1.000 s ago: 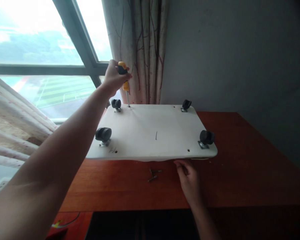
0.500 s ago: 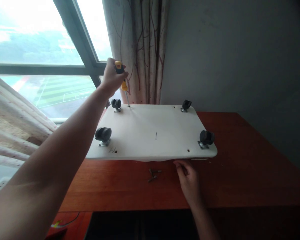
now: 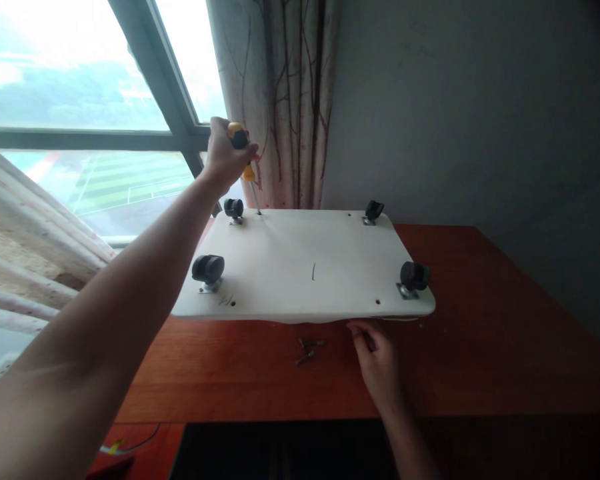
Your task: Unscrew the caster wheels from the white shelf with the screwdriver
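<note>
My left hand (image 3: 230,153) is wrapped round the yellow and black handle of a screwdriver (image 3: 249,172). The screwdriver's tip stands in a hole near the far left edge of a white board (image 3: 290,260). Black casters on metal plates sit at the board's corners, one of them a near-left caster (image 3: 209,269). Against the near edge of the board, right of its middle, rests my right hand (image 3: 375,353), fingers curled, and whatever it may pinch there is hidden. A few loose screws (image 3: 306,353) lie on the table to its left.
The reddish-brown wooden table (image 3: 480,333) bears the board. Behind it hang a patterned curtain (image 3: 290,100) and a grey wall (image 3: 455,120). At the left are a window and a second curtain (image 3: 25,233). A cable (image 3: 140,443) shows at the lower left.
</note>
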A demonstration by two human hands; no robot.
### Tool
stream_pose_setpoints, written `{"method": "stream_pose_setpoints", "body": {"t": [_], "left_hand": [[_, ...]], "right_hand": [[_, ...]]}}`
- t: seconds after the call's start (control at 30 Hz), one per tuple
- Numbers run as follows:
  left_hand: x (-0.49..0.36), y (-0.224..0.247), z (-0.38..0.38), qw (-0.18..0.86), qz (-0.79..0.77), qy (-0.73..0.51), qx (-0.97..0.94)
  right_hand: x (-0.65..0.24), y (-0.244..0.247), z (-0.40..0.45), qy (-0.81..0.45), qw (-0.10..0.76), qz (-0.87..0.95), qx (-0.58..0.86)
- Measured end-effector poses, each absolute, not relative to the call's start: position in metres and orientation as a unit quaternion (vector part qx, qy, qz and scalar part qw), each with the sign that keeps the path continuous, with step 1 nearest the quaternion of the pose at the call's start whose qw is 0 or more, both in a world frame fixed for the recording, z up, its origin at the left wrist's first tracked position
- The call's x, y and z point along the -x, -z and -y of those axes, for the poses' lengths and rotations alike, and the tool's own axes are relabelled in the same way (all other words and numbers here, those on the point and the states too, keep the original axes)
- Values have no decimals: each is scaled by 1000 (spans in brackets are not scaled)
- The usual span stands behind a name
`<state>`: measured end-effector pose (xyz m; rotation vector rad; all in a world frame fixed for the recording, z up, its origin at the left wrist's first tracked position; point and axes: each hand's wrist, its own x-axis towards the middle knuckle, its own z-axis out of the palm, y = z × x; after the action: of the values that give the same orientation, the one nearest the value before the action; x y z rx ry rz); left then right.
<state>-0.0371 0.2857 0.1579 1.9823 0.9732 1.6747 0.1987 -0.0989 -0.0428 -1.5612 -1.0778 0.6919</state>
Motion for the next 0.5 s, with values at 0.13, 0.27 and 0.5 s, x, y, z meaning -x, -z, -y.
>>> {"method": "stream_pose_setpoints", "body": {"t": [0.13,0.27,0.5], "left_hand": [[30,-162,-277,212,-333,-560,-728],[27,-167,-278,192,-334,-523,-761],[29,-166,-266,65,-376,-574,-725]], "right_hand": [[-199,43,99,-292,530,456,652],[-199,43,99,-299,531,455,649],[-197,39,99,-291,521,467,653]]}}
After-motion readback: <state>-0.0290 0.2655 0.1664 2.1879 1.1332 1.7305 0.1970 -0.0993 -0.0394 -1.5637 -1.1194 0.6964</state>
